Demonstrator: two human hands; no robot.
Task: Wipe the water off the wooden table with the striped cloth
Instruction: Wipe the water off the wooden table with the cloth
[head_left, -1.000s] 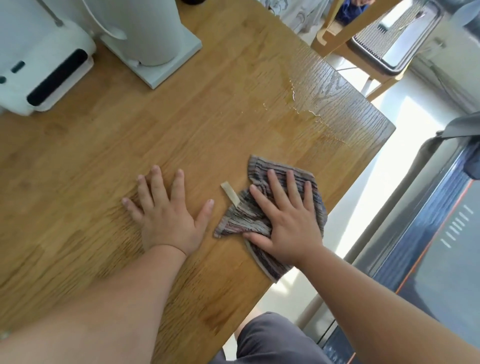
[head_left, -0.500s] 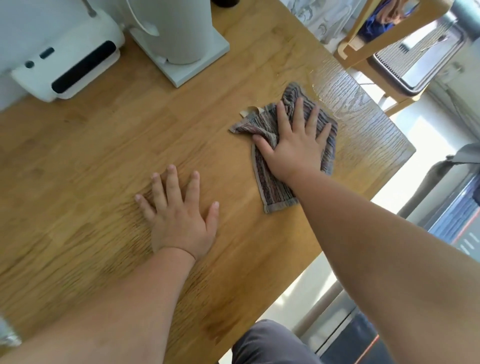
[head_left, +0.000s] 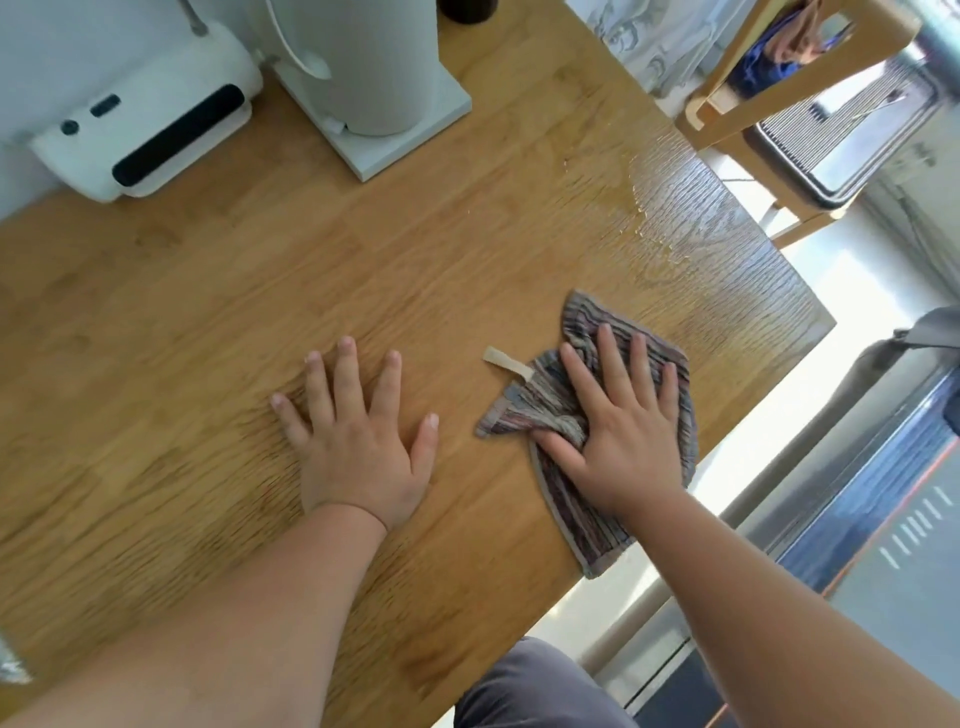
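Observation:
The striped cloth (head_left: 576, 332) lies bunched on the wooden table (head_left: 260, 291) near its right edge, a beige loop tag sticking out to its left. My right hand (head_left: 618, 431) presses flat on the cloth, thumb pinching a fold. One corner of the cloth hangs slightly over the table's near edge. My left hand (head_left: 358, 436) rests flat on the bare wood, fingers spread, holding nothing. A film of water (head_left: 670, 218) with small droplets shines on the far right part of the table, beyond the cloth.
A white appliance with a dark slot (head_left: 145, 130) and a tall white appliance on a square base (head_left: 374, 88) stand at the table's back. A wooden chair (head_left: 779, 78) stands past the far right corner. The table edge runs diagonally at right.
My right hand dragged the cloth from the wet far right area back toward me, to the near right edge. The left hand stayed put.

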